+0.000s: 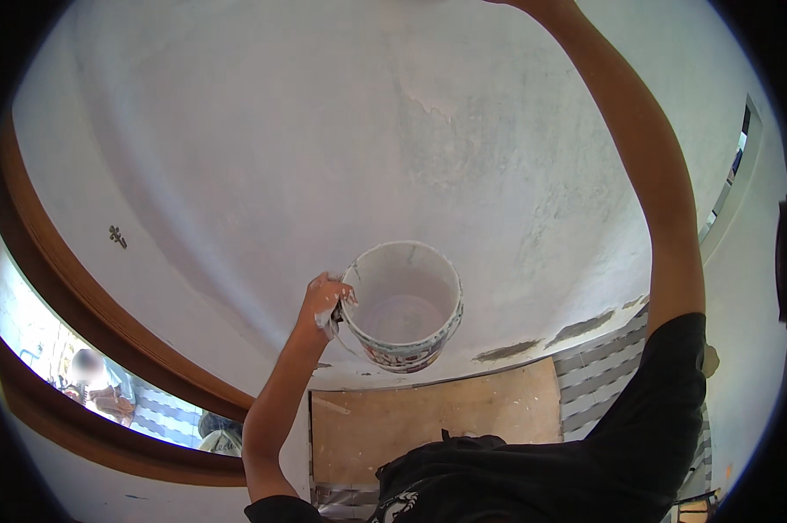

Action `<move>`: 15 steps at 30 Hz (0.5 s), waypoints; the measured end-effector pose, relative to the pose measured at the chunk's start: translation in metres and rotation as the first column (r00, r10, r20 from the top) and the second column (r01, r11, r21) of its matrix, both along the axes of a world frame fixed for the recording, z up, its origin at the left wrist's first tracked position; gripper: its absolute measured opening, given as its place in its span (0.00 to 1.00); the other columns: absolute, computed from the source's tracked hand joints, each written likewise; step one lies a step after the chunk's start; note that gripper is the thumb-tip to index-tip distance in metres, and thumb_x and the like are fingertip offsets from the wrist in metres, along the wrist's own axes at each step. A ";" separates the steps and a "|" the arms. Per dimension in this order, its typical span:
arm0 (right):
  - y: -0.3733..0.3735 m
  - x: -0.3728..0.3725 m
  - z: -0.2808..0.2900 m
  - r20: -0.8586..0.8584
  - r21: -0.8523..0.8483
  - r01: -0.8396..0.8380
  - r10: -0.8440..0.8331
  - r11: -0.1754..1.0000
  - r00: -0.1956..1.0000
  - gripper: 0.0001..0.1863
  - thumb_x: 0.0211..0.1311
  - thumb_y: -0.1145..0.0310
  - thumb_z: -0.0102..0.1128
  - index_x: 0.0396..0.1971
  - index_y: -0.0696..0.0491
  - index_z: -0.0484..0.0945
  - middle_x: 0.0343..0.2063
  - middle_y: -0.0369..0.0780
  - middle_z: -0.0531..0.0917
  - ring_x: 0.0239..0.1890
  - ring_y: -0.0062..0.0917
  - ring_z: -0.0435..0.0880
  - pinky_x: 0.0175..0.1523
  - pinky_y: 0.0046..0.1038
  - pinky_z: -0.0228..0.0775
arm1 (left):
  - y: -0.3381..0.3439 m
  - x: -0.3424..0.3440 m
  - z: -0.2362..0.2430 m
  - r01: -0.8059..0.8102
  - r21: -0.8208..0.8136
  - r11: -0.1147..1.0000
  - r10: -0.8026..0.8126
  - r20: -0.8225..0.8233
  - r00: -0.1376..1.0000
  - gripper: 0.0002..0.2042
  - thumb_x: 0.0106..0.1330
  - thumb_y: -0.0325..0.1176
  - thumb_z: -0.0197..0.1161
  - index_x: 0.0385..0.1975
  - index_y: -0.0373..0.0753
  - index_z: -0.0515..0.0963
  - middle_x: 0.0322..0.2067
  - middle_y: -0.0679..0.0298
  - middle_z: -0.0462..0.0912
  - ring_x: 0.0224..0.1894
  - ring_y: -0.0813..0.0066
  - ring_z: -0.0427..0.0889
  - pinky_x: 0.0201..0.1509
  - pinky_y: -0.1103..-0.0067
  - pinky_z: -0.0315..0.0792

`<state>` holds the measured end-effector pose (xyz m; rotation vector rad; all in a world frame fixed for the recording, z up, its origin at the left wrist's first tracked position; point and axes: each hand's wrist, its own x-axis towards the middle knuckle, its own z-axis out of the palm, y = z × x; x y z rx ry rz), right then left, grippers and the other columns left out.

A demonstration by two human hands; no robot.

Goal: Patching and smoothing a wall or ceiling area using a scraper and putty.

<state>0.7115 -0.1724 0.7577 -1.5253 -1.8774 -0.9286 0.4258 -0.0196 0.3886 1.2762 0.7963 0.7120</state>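
My left hand (328,301), spotted with white paint, grips the rim and handle side of a paint bucket (404,301). The bucket is white inside, with a printed, paint-streaked outside, and hangs in front of the wall with its mouth facing up toward me. Pale whitish liquid or coating shows at its bottom. My right arm is stretched up along the right side. Only the edge of my right hand (529,3) shows at the top, against the wall (324,131); its fingers, and anything in them, are cut off.
Grey patches and chipped plaster mark the wall's lower part. A brown board (437,414) lies on the patterned tile floor (598,375). At left, a curved-looking wooden frame (106,288) borders an opening, with a person (101,388) beyond. A small metal fitting (118,236) sits on the wall.
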 end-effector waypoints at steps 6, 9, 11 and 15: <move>0.007 0.014 -0.017 0.220 0.232 0.074 -0.126 0.970 0.967 0.15 0.62 0.65 0.58 0.46 0.54 0.80 0.44 0.41 0.84 0.48 0.33 0.81 0.58 0.34 0.69 | 0.003 -0.013 -0.001 0.025 -0.027 0.999 -0.024 0.030 0.999 0.11 0.46 0.19 0.55 0.32 0.31 0.69 0.21 0.58 0.75 0.20 0.68 0.75 0.27 0.75 0.73; 0.043 0.074 -0.046 0.524 0.464 -0.102 -0.179 0.880 0.833 0.14 0.60 0.68 0.58 0.45 0.55 0.80 0.43 0.43 0.84 0.48 0.32 0.81 0.58 0.34 0.69 | -0.006 -0.003 0.001 -0.013 -0.045 0.999 0.016 0.048 0.999 0.11 0.42 0.20 0.57 0.28 0.33 0.68 0.18 0.60 0.74 0.18 0.71 0.74 0.22 0.79 0.69; 0.057 0.074 -0.087 0.481 0.557 0.150 -0.465 0.817 0.744 0.21 0.53 0.73 0.65 0.49 0.47 0.78 0.52 0.39 0.79 0.54 0.30 0.78 0.55 0.28 0.74 | -0.004 -0.010 -0.002 -0.029 -0.047 0.998 0.033 0.073 0.997 0.10 0.43 0.19 0.56 0.28 0.33 0.68 0.18 0.60 0.74 0.18 0.70 0.74 0.23 0.78 0.70; 0.033 0.076 -0.141 0.392 0.373 0.197 -0.346 0.907 0.853 0.21 0.56 0.75 0.54 0.53 0.48 0.75 0.58 0.40 0.73 0.61 0.32 0.72 0.62 0.29 0.68 | 0.000 -0.015 -0.014 0.026 -0.007 1.000 -0.024 0.190 0.982 0.10 0.45 0.18 0.56 0.28 0.32 0.67 0.19 0.59 0.74 0.19 0.69 0.76 0.26 0.78 0.72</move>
